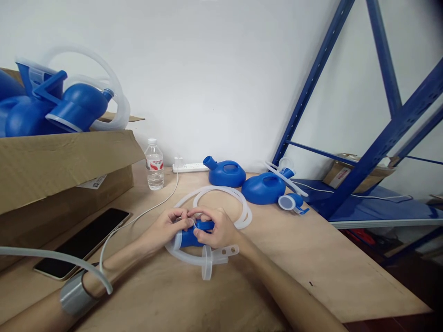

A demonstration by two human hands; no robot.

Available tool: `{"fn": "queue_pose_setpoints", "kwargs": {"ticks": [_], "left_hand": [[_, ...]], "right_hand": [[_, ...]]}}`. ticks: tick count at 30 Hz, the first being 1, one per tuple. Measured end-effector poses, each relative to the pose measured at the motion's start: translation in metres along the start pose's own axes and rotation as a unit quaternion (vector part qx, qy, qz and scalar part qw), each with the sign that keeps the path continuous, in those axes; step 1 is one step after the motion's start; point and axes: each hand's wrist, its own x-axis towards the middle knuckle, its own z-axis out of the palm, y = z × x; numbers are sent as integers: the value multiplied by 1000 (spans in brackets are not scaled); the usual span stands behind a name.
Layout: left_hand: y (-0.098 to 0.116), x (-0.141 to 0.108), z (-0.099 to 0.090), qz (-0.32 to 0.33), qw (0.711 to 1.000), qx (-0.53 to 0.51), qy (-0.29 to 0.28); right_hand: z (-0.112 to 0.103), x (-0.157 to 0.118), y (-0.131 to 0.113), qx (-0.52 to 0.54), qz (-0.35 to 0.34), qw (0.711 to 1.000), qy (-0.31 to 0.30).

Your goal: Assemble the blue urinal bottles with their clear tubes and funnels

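Observation:
Both hands meet at a small blue plastic part (188,239) with a whitish rim, low in the middle of the table. My left hand (175,224) is closed, thumb and fingers pinching near the part's left top side. My right hand (217,227) is closed round its right side, forefinger reaching over toward my left hand. Between the fingertips shows a small pale piece, too small to name. A coiled translucent hose (246,213) lies behind and under the hands. Just in front of them stands a clear round cap with a holed tab (206,263).
Two blue jugs (226,174) and another small blue part (291,203) lie at the back right. On the left are a cardboard box (69,157) of blue parts, a phone (83,242), a cable and a water bottle (154,165). Blue shelving (360,203) rises at the right.

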Motion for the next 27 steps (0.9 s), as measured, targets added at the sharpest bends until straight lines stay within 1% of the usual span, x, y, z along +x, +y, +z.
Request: {"fn": "queue_pose_setpoints", "kwargs": {"ticks": [3, 5, 7, 10, 12, 15, 17, 19, 22, 25, 27], "left_hand": [[2, -2, 1, -5, 1000, -18, -23], [4, -3, 1, 11, 999, -6, -33], [6, -3, 1, 42, 998, 29, -31], [7, -2, 0, 89, 992, 88, -13], [7, -2, -1, 102, 988, 118, -7], [2, -2, -4, 120, 983, 141, 10], [-2, -3, -8, 140, 975, 168, 21], [-7, -3, -11, 158, 962, 221, 20], [-10, -1, -14, 155, 946, 283, 31], [-12, 6, -17, 129, 951, 274, 67], [-15, 11, -19, 128, 954, 260, 82]], "right_hand": [[-1, 0, 0, 10, 8, 1000, -1], [0, -1, -1, 12, 9, 1000, 3], [0, -2, -2, 9, 9, 1000, 5], [1, -3, -2, 12, 16, 1000, 8], [1, -3, -2, 34, 29, 999, 17], [-2, -2, 0, 81, 70, 993, 50], [-5, 1, 3, 104, 92, 986, 89], [-9, 3, 7, 109, 87, 983, 123], [-14, 6, 14, 82, 53, 984, 149], [-19, 7, 19, 77, 48, 982, 168], [-24, 7, 22, 108, 62, 977, 171]]}}
